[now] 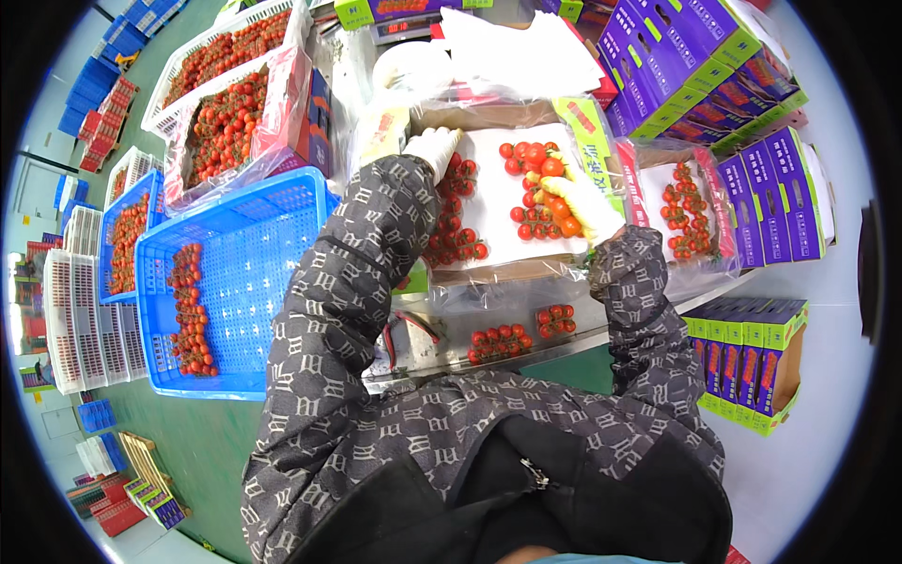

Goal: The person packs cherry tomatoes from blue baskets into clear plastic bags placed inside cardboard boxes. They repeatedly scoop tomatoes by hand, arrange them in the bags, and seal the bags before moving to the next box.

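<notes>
An open cardboard box lined with clear plastic and white paper (493,197) lies before me. Vine cherry tomatoes (458,243) run along its left side. My left hand (433,148), in a white glove, rests at the box's back left corner beside them; its curled fingertips are partly hidden. In a yellowish glove, my right hand (578,201) grips a cherry tomato cluster (557,204) over the box's right half. Other tomatoes (525,158) lie around that cluster on the paper.
Red-handled snips (416,328) and two tomato clusters (500,343) lie on the metal table's near side. A blue crate (232,296) and filled tomato boxes (232,127) stand left. A smaller lined box (683,211) and stacked purple cartons (676,63) are right. White paper sheets (521,56) lie behind.
</notes>
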`<control>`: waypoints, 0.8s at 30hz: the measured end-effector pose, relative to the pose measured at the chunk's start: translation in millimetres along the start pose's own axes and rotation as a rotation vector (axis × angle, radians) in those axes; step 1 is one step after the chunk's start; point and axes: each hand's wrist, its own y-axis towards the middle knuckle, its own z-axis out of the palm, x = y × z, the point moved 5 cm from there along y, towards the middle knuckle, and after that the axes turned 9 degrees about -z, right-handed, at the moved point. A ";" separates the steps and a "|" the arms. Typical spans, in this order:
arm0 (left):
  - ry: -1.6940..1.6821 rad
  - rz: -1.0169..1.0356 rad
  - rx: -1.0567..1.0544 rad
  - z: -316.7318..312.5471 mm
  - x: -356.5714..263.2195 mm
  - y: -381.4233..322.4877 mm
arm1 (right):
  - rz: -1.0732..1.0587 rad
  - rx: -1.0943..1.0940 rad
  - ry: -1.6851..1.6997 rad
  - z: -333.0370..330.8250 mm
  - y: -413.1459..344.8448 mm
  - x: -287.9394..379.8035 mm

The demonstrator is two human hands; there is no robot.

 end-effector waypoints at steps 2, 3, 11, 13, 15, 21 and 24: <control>-0.194 -0.005 0.017 -0.4 3.7 6.0 | 0.059 -0.093 0.022 -10.4 -6.3 2.4; -0.372 -0.091 0.094 -1.6 4.8 5.1 | 0.024 -0.051 0.077 -9.4 -8.9 7.9; -1.865 -0.062 0.382 -51.5 -80.0 -130.4 | -0.105 -0.023 -0.120 78.8 -31.7 24.1; -1.942 0.010 0.252 -66.1 -65.4 -166.6 | -0.574 0.057 -0.719 137.3 -44.9 31.1; -2.395 -0.066 0.160 -69.7 -40.8 -199.0 | -0.712 0.098 -0.966 180.0 -69.6 23.0; -2.582 -0.131 0.183 -63.3 9.5 -301.2 | -0.235 -0.074 -0.465 243.6 -132.7 -35.3; -2.215 -0.317 0.386 -36.7 -0.1 -343.0 | -0.535 0.049 -0.706 270.8 -142.7 -48.9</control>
